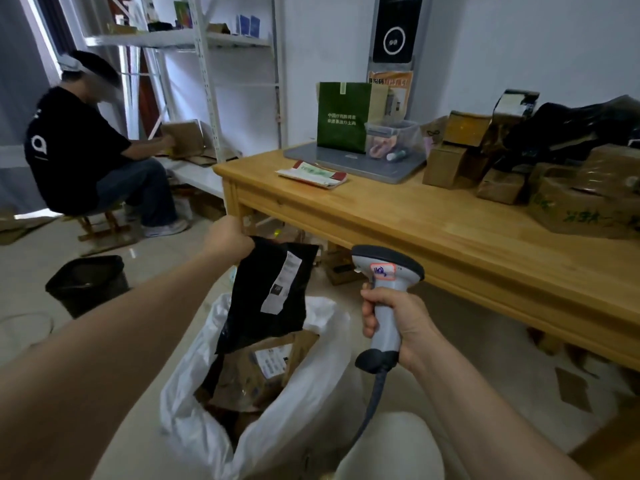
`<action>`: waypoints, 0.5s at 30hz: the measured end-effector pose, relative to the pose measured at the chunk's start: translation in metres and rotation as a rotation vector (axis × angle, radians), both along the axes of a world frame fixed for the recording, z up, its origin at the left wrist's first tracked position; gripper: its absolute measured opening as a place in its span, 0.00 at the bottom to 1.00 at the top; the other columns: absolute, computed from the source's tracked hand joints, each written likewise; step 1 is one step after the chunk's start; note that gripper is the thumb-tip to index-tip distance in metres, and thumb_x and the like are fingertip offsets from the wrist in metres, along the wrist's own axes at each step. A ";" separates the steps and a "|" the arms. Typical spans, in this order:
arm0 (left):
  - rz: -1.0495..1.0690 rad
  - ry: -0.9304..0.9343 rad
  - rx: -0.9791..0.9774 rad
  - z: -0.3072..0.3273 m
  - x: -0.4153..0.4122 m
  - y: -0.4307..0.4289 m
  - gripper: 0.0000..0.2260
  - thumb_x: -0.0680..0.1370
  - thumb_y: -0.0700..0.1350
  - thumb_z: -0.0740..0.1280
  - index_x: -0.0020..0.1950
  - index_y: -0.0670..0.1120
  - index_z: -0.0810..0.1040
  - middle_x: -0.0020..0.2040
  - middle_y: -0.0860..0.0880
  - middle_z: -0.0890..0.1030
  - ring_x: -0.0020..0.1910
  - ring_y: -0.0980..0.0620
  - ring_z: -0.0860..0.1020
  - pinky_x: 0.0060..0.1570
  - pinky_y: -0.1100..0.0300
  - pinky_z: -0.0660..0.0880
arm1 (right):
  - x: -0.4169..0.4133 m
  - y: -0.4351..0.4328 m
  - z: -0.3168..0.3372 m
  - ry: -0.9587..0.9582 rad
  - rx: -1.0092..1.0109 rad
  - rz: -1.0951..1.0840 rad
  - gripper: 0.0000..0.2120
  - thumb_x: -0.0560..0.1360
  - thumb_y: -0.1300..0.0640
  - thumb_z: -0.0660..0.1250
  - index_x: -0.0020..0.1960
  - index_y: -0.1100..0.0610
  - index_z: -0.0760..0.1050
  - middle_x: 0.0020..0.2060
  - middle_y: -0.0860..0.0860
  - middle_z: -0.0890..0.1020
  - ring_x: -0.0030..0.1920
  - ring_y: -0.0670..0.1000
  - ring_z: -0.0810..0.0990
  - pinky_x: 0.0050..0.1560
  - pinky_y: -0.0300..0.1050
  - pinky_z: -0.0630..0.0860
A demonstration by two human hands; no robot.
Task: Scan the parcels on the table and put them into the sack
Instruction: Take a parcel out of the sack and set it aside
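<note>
Left arm: I am watching it stretching forward, nearly straight, with the wrist over the sack's mouth.
Left hand (227, 239): fingers are curling round the top corner of the black parcel (266, 296), pinching it.
Black parcel: hanging from that grip with its label facing me, lower edge dipping into the open white sack (194, 393) over the brown parcels (256, 372); I cannot tell whether they are touching.
Right arm: bending at the elbow, forearm rising from the lower right.
Right hand (391, 323): fingers are wrapping the grey scanner (386, 292) by its handle, head uppermost, cable trailing below.
Table (433, 230): cardboard parcels (485, 161) are sitting piled at its far right, well apart from both hands.
</note>
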State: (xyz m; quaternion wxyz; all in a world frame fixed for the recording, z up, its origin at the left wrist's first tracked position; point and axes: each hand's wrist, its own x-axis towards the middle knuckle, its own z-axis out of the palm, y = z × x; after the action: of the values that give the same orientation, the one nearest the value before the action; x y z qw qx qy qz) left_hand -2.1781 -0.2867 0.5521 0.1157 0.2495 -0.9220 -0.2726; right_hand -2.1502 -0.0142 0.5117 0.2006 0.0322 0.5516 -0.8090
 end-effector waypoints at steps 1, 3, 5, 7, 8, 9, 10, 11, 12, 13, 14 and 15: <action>0.003 -0.009 0.008 -0.013 0.001 -0.006 0.05 0.75 0.36 0.66 0.42 0.36 0.79 0.38 0.39 0.81 0.38 0.42 0.81 0.38 0.52 0.78 | 0.000 0.001 -0.005 -0.021 0.014 -0.001 0.03 0.72 0.69 0.66 0.42 0.63 0.74 0.25 0.57 0.74 0.20 0.51 0.68 0.23 0.39 0.68; 0.010 -0.027 -0.028 -0.035 0.002 -0.012 0.05 0.75 0.36 0.65 0.44 0.36 0.80 0.37 0.40 0.80 0.36 0.44 0.80 0.33 0.55 0.75 | 0.000 0.002 -0.013 -0.055 0.036 -0.004 0.03 0.72 0.69 0.66 0.42 0.64 0.73 0.25 0.57 0.74 0.20 0.51 0.68 0.23 0.39 0.68; 0.007 -0.052 -0.088 -0.053 0.000 -0.011 0.06 0.75 0.37 0.64 0.44 0.38 0.80 0.38 0.42 0.79 0.38 0.44 0.79 0.34 0.56 0.72 | -0.002 0.004 -0.019 -0.078 0.044 -0.014 0.03 0.72 0.69 0.66 0.42 0.64 0.73 0.25 0.57 0.74 0.20 0.51 0.68 0.23 0.39 0.68; -0.013 -0.091 -0.100 -0.069 -0.006 0.001 0.06 0.76 0.39 0.63 0.42 0.41 0.78 0.39 0.43 0.78 0.40 0.44 0.78 0.36 0.55 0.71 | -0.004 0.008 -0.022 -0.100 0.040 -0.022 0.03 0.72 0.69 0.66 0.43 0.63 0.73 0.25 0.57 0.74 0.21 0.50 0.68 0.23 0.39 0.68; -0.034 -0.103 -0.086 -0.077 -0.011 0.011 0.07 0.77 0.41 0.64 0.40 0.42 0.77 0.38 0.43 0.78 0.39 0.44 0.77 0.36 0.55 0.71 | -0.006 0.011 -0.023 -0.110 0.039 -0.031 0.04 0.72 0.69 0.66 0.43 0.63 0.73 0.26 0.57 0.74 0.21 0.50 0.69 0.23 0.39 0.68; -0.064 -0.112 -0.075 -0.082 -0.018 0.023 0.09 0.77 0.44 0.64 0.40 0.42 0.78 0.38 0.44 0.79 0.38 0.44 0.78 0.36 0.55 0.72 | -0.007 0.016 -0.023 -0.115 0.041 -0.041 0.04 0.72 0.69 0.66 0.43 0.63 0.73 0.26 0.56 0.74 0.21 0.50 0.69 0.23 0.39 0.68; -0.096 -0.113 -0.062 -0.085 -0.025 0.036 0.09 0.76 0.46 0.65 0.40 0.43 0.79 0.38 0.45 0.80 0.38 0.45 0.78 0.36 0.56 0.72 | -0.009 0.021 -0.023 -0.117 0.043 -0.054 0.04 0.72 0.69 0.66 0.43 0.62 0.73 0.26 0.56 0.74 0.21 0.50 0.69 0.23 0.39 0.69; -0.140 -0.109 -0.048 -0.084 -0.032 0.051 0.08 0.76 0.46 0.65 0.40 0.44 0.79 0.38 0.45 0.80 0.38 0.46 0.78 0.37 0.56 0.72 | -0.011 0.028 -0.022 -0.115 0.042 -0.070 0.04 0.72 0.69 0.66 0.43 0.62 0.74 0.26 0.56 0.74 0.21 0.50 0.69 0.23 0.39 0.69; -0.193 -0.104 -0.034 -0.080 -0.039 0.069 0.08 0.76 0.44 0.64 0.39 0.44 0.78 0.38 0.46 0.79 0.38 0.47 0.78 0.37 0.56 0.72 | -0.013 0.036 -0.021 -0.109 0.040 -0.091 0.05 0.72 0.69 0.66 0.44 0.61 0.74 0.26 0.56 0.74 0.21 0.50 0.70 0.23 0.39 0.69; -0.261 -0.095 -0.033 -0.075 -0.046 0.087 0.08 0.76 0.42 0.63 0.38 0.44 0.77 0.37 0.46 0.78 0.39 0.47 0.77 0.36 0.57 0.72 | -0.015 0.046 -0.019 -0.099 0.039 -0.116 0.05 0.72 0.69 0.66 0.44 0.61 0.75 0.26 0.56 0.74 0.21 0.50 0.70 0.23 0.39 0.70; -0.332 -0.081 -0.042 -0.067 -0.053 0.106 0.08 0.76 0.41 0.62 0.38 0.43 0.77 0.37 0.46 0.77 0.39 0.46 0.77 0.36 0.57 0.71 | -0.017 0.056 -0.017 -0.087 0.037 -0.144 0.06 0.71 0.69 0.67 0.44 0.61 0.75 0.26 0.55 0.74 0.22 0.50 0.70 0.23 0.39 0.70; -0.395 -0.060 -0.055 -0.059 -0.060 0.127 0.08 0.77 0.40 0.62 0.39 0.42 0.77 0.37 0.45 0.77 0.39 0.45 0.77 0.35 0.57 0.70 | -0.020 0.067 -0.013 -0.077 0.034 -0.172 0.06 0.71 0.70 0.67 0.44 0.61 0.75 0.27 0.55 0.75 0.22 0.49 0.70 0.23 0.39 0.70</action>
State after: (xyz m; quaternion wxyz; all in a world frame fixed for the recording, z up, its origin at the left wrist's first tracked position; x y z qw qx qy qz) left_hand -2.2376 -0.1599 0.4930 0.0393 0.0685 -0.9632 -0.2570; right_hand -2.1697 0.0532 0.4984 0.1509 0.1136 0.5523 -0.8119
